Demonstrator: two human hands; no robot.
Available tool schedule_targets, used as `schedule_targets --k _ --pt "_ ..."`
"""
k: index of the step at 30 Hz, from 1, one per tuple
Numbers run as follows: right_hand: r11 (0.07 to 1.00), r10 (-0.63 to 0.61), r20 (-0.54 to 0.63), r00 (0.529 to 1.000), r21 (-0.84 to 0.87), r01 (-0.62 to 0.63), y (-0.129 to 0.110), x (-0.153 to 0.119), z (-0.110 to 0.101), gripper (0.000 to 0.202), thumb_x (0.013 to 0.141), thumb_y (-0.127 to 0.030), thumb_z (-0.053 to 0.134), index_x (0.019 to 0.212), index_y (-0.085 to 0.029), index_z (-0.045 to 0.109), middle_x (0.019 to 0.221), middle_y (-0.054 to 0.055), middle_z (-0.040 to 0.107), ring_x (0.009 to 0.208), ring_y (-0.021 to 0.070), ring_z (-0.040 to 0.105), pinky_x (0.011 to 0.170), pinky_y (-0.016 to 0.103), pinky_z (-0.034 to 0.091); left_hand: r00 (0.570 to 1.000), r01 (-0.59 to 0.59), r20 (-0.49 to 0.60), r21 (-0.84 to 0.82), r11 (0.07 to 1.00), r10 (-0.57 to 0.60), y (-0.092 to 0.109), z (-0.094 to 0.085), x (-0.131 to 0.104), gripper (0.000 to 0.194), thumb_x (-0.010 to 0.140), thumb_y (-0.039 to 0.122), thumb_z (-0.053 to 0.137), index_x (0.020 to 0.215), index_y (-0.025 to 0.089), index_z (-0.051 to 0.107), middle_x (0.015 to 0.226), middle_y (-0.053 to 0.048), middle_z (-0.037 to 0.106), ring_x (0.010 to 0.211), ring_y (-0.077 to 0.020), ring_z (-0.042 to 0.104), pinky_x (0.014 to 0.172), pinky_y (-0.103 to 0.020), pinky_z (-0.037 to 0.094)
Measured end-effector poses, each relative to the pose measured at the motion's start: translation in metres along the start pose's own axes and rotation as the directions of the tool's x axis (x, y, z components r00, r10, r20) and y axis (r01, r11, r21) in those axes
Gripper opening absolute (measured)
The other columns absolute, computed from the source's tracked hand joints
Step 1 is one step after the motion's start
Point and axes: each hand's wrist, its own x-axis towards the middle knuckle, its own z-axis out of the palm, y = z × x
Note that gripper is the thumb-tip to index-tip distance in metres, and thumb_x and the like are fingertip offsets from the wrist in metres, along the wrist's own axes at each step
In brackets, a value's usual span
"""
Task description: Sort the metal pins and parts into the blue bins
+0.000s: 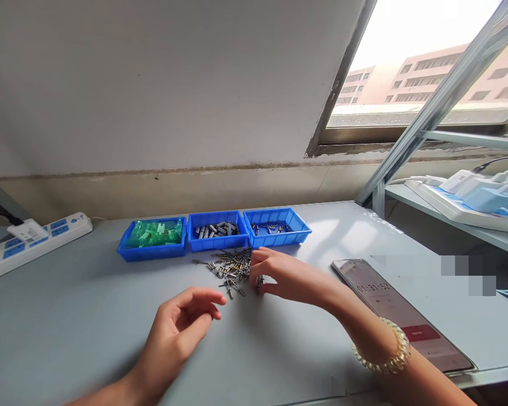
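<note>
My right hand [281, 273] reaches into a loose pile of blind rivets [232, 265] on the table, its thumb and fingertips curled around a few of them. Some of the pile is hidden behind these fingers. My left hand [184, 321] hovers just short of the pile, fingers half bent and apart from the thumb, with nothing in it. Behind the pile stands a blue bin [275, 239] with a few rivets in it. Beside it, another blue bin [217, 243] contains short grey metal pieces [220, 229].
At the left of the row, a blue bin [152, 255] holds a green plastic bag [156, 232]. A phone [389, 299] showing a timer lies under my right forearm's side. Power strips [74, 224] sit at the far left and on the right shelf [461, 217]. A wall closes the back.
</note>
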Motion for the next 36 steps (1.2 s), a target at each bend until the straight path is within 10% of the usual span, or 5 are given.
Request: schedule_targets --k 10,28,36 --pt "0.946 -0.133 -0.253 0.958 0.256 0.199 -0.022 -0.007 0.004 0.016 0.091 -0.011 0.047 0.089 -0.017 0.061 0.086 0.003 0.061 0.077 0.0132 0.055 0.069 0.025 0.046 0.999 0.027 -0.029 -0.017 0.999 -0.028 0.000 0.001 0.001 0.015 0.078 0.020 0.059 0.087 0.022 0.071 0.087 -0.003 0.071 0.077 -0.0170 0.063 0.076 -0.026 0.050" --pt "0.567 0.024 -0.370 0.929 0.770 0.292 -0.048 -0.004 0.028 0.006 0.079 -0.018 0.066 0.076 -0.016 0.071 0.070 0.002 0.067 0.067 0.0131 0.062 0.065 0.025 0.051 0.988 0.147 0.060 -0.112 0.983 -0.141 0.009 0.007 0.003 0.020 0.072 0.036 0.072 0.073 0.017 0.069 0.063 0.001 0.065 0.064 -0.0141 0.057 0.064 -0.023 0.045" --pt "0.652 -0.135 -0.395 0.909 0.655 0.382 -0.061 -0.007 0.039 0.013 0.079 -0.012 0.065 0.081 -0.020 0.074 0.078 0.001 0.053 0.070 0.0103 0.056 0.065 0.023 0.048 0.959 0.199 0.240 -0.178 0.964 -0.154 0.008 0.014 0.000 0.024 0.064 0.034 0.080 0.068 0.014 0.068 0.061 0.001 0.061 0.061 -0.0135 0.055 0.062 -0.023 0.045"
